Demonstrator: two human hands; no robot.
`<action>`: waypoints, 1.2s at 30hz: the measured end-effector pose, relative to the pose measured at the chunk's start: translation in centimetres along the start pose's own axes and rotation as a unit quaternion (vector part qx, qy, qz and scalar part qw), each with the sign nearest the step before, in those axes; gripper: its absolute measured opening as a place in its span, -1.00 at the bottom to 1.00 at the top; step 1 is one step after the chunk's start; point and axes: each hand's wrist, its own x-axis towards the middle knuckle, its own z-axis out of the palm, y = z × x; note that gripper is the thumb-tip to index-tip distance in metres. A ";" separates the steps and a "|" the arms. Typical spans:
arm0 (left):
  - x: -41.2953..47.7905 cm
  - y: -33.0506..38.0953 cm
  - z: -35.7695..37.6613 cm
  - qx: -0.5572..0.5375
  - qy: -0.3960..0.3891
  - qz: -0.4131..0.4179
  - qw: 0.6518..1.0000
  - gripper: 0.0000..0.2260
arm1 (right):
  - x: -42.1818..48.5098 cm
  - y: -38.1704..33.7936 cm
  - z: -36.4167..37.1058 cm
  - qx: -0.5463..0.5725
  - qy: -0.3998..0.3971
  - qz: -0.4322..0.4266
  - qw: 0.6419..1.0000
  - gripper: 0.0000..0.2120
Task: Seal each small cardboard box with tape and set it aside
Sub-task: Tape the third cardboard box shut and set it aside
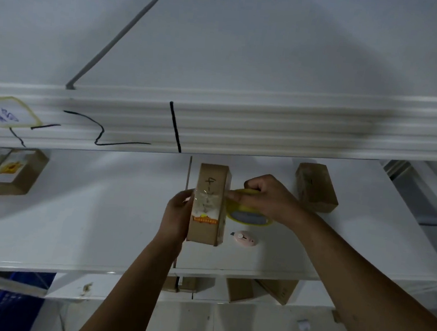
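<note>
A small brown cardboard box [212, 183] with handwriting on top stands on the white shelf [102, 208] in the middle of the view. My left hand [177, 214] holds its left side, thumb curled over the top edge. A strip of clear tape [206, 201] lies across the box top. My right hand [265, 195] grips a yellow tape roll [250, 217] pressed against the box's right side, forefinger stretched toward the tape.
A pink box cutter [244, 238] lies just right of the box. Another small cardboard box [316, 187] stands at the back right, and a labelled box [10, 171] at the far left. More boxes [275, 290] sit on the shelf below. A blue crate [15, 303] is at lower left.
</note>
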 end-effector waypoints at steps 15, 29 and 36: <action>-0.2 2.4 -0.3 0.022 0.039 0.011 0.999 -0.56 | -0.5 -1.0 -0.7 0.048 -0.034 -0.028 0.998 -0.53; -0.8 0.4 -0.1 -0.345 -0.129 -0.141 0.919 -0.59 | -0.1 2.5 -1.3 -0.003 -0.020 0.015 1.000 -0.43; 1.1 -1.1 0.5 -0.188 -0.099 -0.153 0.965 -0.47 | 0.3 1.5 -1.0 0.091 -0.023 0.023 0.995 -0.47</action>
